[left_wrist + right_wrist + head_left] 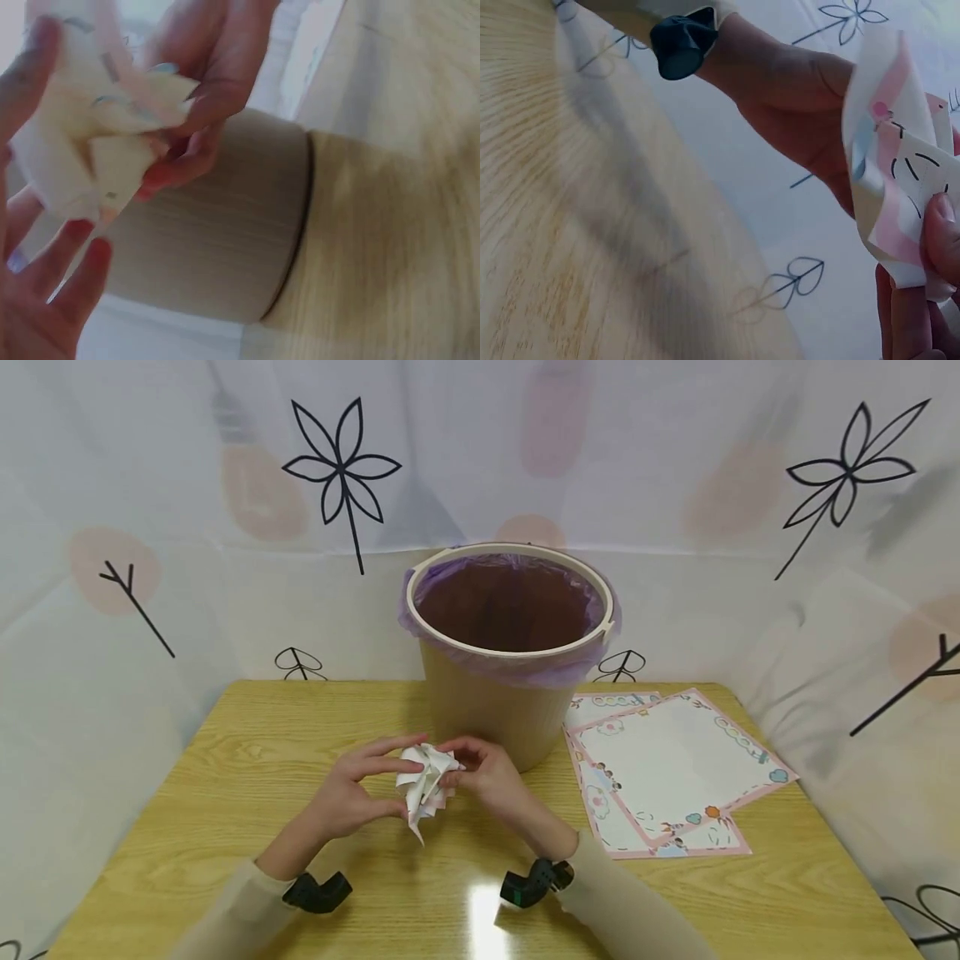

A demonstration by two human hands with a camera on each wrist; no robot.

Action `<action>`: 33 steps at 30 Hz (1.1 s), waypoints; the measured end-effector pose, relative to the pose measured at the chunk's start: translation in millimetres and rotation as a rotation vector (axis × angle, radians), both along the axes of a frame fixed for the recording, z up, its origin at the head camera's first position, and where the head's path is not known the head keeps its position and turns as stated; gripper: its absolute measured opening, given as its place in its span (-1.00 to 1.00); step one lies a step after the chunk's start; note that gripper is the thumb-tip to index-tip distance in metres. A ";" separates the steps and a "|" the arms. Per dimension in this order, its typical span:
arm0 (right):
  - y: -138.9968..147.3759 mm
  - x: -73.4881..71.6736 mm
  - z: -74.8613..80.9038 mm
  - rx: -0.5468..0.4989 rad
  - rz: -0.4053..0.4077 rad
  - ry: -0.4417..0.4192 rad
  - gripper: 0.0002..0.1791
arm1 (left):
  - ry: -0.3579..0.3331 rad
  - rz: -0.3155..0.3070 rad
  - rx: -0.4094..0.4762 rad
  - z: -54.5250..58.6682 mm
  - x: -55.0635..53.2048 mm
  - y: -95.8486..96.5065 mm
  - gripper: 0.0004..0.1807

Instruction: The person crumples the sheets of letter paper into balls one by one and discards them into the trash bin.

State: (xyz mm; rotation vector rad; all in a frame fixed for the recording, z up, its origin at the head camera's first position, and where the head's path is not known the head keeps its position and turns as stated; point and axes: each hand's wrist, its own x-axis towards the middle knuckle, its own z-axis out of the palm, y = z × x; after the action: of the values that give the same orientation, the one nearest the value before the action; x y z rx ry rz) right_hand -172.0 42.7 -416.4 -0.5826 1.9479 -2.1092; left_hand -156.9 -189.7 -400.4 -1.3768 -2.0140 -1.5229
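Observation:
A crumpled sheet of paper (426, 781), white with a pink printed border, is held between both hands above the table, in front of the bin. From the left side, my left hand (348, 789) grips it, fingers bent over its top and thumb low. My right hand (487, 777) pinches its right side between thumb and fingers. Up close in the left wrist view, the folded paper (112, 112) shows blue and pink print. The right wrist view has the right thumb pressing on the paper (900, 172), with the left hand (795, 105) behind it.
A beige trash bin (495, 706) lined with a purple bag (555, 672) stands at the table's back middle. Two or more flat pink-bordered sheets (675, 760) overlap on the wooden table (247, 760) at the right. A patterned cloth (480, 460) hangs behind.

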 end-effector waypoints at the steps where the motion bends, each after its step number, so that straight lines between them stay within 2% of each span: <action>1: -0.5 -0.6 -0.6 -0.004 -0.013 -0.001 -0.62 | 0.002 0.024 0.021 -1.9 -0.4 2.7 -0.52; 7: -6.3 0.1 -1.3 0.003 -0.113 0.010 -0.70 | -0.013 0.137 0.111 -6.2 1.2 16.1 -0.80; 13: -14.8 5.5 0.9 0.065 -0.224 0.132 -0.83 | -0.013 0.289 0.133 13.2 15.4 32.0 -0.70; 15: -16.9 6.5 1.9 0.068 -0.242 0.161 -0.85 | -0.054 0.340 0.132 20.7 20.4 36.2 -0.74; 17: -17.8 7.3 3.2 0.064 -0.249 0.179 -0.85 | -0.125 0.376 0.130 25.0 23.2 38.4 -0.77; 20: -16.4 7.2 3.5 0.058 -0.226 0.207 -0.83 | -0.214 0.399 0.141 26.4 22.8 38.8 -0.71; 24: -9.7 6.5 1.0 0.048 -0.134 0.292 -0.74 | -0.283 0.384 0.183 15.0 13.1 34.9 -0.67; 28: -3.1 5.0 -0.7 0.027 -0.024 0.343 -0.62 | -0.303 0.381 0.203 2.6 5.0 31.1 -0.67; 30: -2.5 4.6 0.1 0.010 0.010 0.323 -0.54 | -0.293 0.384 0.210 -0.4 3.5 30.4 -0.68; 33: -4.9 4.4 2.3 -0.009 0.001 0.264 -0.47 | -0.275 0.384 0.231 -3.4 2.4 31.2 -0.68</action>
State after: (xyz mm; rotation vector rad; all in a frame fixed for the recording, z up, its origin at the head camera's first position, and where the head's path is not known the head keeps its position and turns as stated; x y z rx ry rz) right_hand -167.6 37.8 -414.1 -0.9043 2.0696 -2.1337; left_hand -154.5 -158.5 -403.8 -0.6756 -2.0218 -1.7600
